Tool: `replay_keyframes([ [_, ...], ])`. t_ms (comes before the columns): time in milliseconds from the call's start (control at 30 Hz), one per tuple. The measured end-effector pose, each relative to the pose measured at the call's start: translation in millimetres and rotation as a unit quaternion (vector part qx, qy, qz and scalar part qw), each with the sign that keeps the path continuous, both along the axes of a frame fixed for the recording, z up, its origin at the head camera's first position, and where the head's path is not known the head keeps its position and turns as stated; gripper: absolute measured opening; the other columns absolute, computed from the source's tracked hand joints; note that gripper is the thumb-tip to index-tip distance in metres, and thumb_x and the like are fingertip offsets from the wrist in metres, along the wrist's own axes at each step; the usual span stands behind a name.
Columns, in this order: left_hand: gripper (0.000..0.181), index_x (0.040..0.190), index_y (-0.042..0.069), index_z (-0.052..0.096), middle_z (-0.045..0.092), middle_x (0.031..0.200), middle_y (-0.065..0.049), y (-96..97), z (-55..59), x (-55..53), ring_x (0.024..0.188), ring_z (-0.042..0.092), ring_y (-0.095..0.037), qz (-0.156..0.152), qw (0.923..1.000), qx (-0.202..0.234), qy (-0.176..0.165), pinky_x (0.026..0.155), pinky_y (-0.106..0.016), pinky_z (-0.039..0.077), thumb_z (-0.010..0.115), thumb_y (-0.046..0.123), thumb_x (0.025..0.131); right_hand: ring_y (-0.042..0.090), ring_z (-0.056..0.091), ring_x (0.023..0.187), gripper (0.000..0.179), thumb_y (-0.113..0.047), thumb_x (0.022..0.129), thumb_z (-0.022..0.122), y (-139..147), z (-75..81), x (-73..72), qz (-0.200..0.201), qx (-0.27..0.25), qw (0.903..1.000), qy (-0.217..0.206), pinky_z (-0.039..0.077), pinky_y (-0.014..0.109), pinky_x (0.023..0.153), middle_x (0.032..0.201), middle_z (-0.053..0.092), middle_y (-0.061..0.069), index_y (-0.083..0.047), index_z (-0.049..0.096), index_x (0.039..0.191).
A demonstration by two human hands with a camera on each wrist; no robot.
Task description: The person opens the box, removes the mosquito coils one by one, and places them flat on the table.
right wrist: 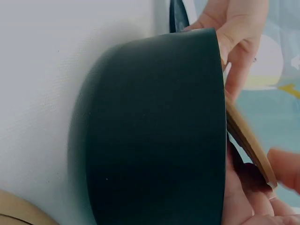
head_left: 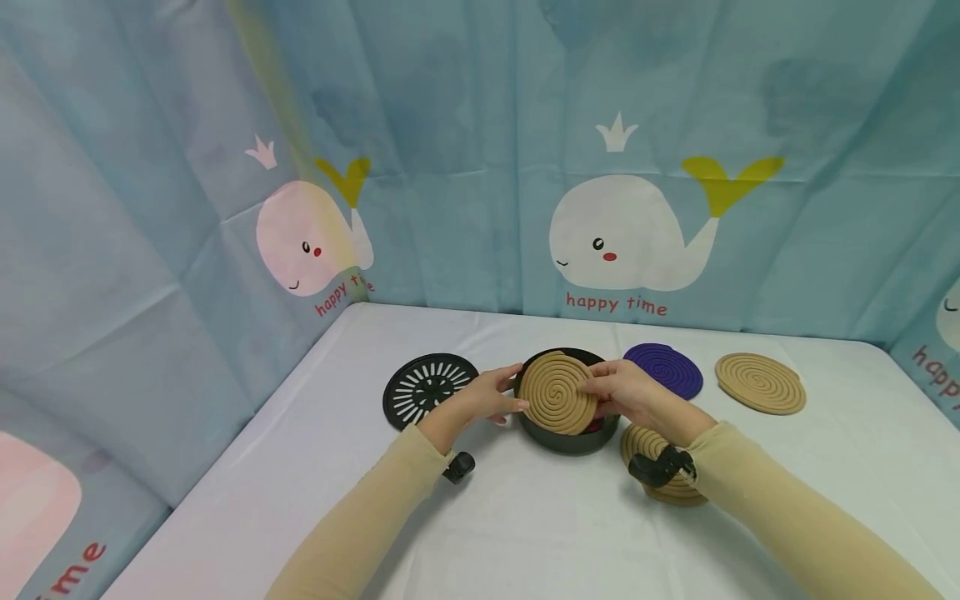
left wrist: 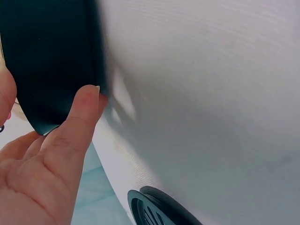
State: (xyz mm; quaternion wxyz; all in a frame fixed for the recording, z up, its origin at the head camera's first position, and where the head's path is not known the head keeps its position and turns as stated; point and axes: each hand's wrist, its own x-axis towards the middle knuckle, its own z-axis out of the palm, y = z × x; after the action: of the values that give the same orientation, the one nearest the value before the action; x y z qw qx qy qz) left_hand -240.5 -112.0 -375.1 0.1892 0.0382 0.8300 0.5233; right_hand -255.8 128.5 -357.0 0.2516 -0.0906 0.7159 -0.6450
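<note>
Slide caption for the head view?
Right hand holds a tan spiral mat tilted over a dark pot, left hand at the pot's side.

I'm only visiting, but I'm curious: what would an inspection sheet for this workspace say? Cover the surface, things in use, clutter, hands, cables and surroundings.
Surface: white cloth.
Things in use: dark pot; held mat, tan, tilted at the pot's mouth. Something dark red shows inside; unclear what.
Clutter: black trivet left of the pot; to its right, purple mat, far tan mat and near tan mat, partly hidden.
Hands: right hand grips the held mat; left hand is at the pot's left edge, grip unclear. Black devices at both wrists.
Cables: nothing seen.
Surroundings: blue curtain printed with whales and "happy time".
</note>
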Motion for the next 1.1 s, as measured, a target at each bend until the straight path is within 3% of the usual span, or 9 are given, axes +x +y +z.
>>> replay_keyframes([
  [167,0.074,0.154,0.013,0.030,0.036,0.151,-0.021,1.1,-0.3,-1.2,0.125,0.051,-0.032,0.000,1.0000,-0.001,-0.002,0.080,-0.040,0.055,0.069,0.009,0.091,0.015,0.067,0.080,0.039,-0.001,0.098,0.050,2.1,1.8,2.5,-0.013,0.001,0.9999,-0.006,0.058,0.033,0.070,0.090,0.068,0.008,0.020,0.042,0.131],
  [500,0.074,0.155,0.016,0.029,0.033,0.153,-0.019,0.1,2.2,-3.5,0.135,0.039,-0.032,-0.006,0.9999,0.002,-0.013,0.086,-0.041,0.053,0.069,0.013,0.092,0.012,0.066,0.077,0.046,-0.003,0.101,0.046,17.4,9.6,4.5,-0.034,-0.022,0.9992,-0.003,0.056,0.026,0.065,0.089,0.065,0.006,0.019,0.032,0.140],
  [800,0.075,0.155,0.018,0.028,0.037,0.151,-0.018,-5.3,1.4,-5.2,0.132,0.044,-0.030,-0.023,0.9996,-0.004,-0.016,0.083,-0.041,0.053,0.069,0.016,0.092,0.012,0.067,0.078,0.042,-0.003,0.102,0.045,42.6,15.9,10.5,-0.057,-0.049,0.9971,0.010,0.057,0.029,0.070,0.090,0.065,0.005,0.019,0.033,0.136],
  [967,0.076,0.156,0.017,0.026,0.037,0.151,-0.019,-5.2,1.7,-5.6,0.105,0.063,-0.026,-0.034,0.9993,-0.001,-0.016,0.077,-0.038,0.054,0.068,0.014,0.093,0.010,0.068,0.081,0.049,-0.004,0.103,0.043,61.6,16.5,14.6,-0.061,-0.049,0.9961,0.042,0.057,0.028,0.072,0.093,0.065,0.001,0.020,0.025,0.141],
  [1100,0.075,0.156,0.017,0.025,0.038,0.150,-0.019,-5.4,1.3,-4.6,0.082,0.066,-0.023,-0.037,0.9992,-0.001,-0.017,0.073,-0.037,0.054,0.067,0.013,0.093,0.009,0.068,0.082,0.051,-0.007,0.103,0.044,77.2,15.8,17.7,-0.065,-0.050,0.9950,0.056,0.057,0.027,0.072,0.092,0.066,-0.001,0.021,0.023,0.142],
])
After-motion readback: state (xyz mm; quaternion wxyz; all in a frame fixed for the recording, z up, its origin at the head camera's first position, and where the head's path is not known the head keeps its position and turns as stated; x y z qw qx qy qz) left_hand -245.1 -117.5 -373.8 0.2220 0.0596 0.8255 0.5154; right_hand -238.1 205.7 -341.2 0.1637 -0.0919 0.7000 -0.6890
